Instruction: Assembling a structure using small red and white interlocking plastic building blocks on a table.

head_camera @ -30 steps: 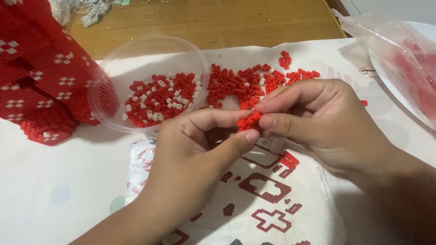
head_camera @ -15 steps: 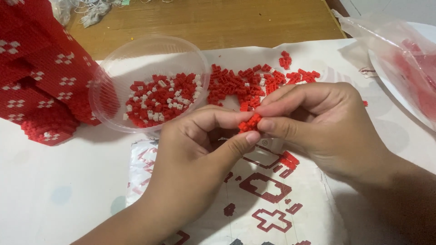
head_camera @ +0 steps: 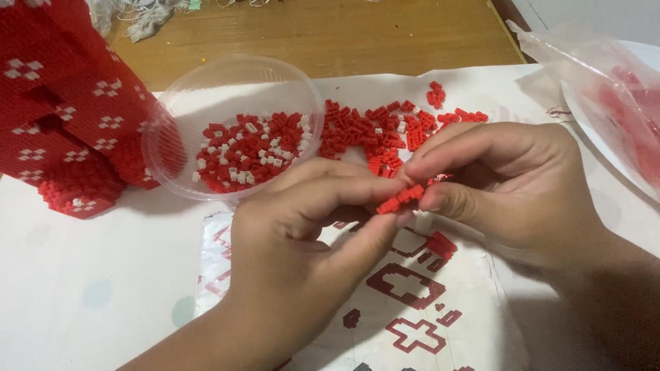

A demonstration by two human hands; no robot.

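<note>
White paper covering over a wooden tabletop, with a printed pattern sheet of red crosses. Left hand and right hand together pinch a short strip of red studded bricks above the sheet. Behind: round clear plastic tub of red and white bricks, loose red brick pile.

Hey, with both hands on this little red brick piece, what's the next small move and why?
Probably press the red piece together between the fingertips. The left hand pinches it from below and the right hand from the other end, so it is braced on both sides. If another brick is needed, the loose pile lies just behind the hands, nearer than the bowl.
</note>
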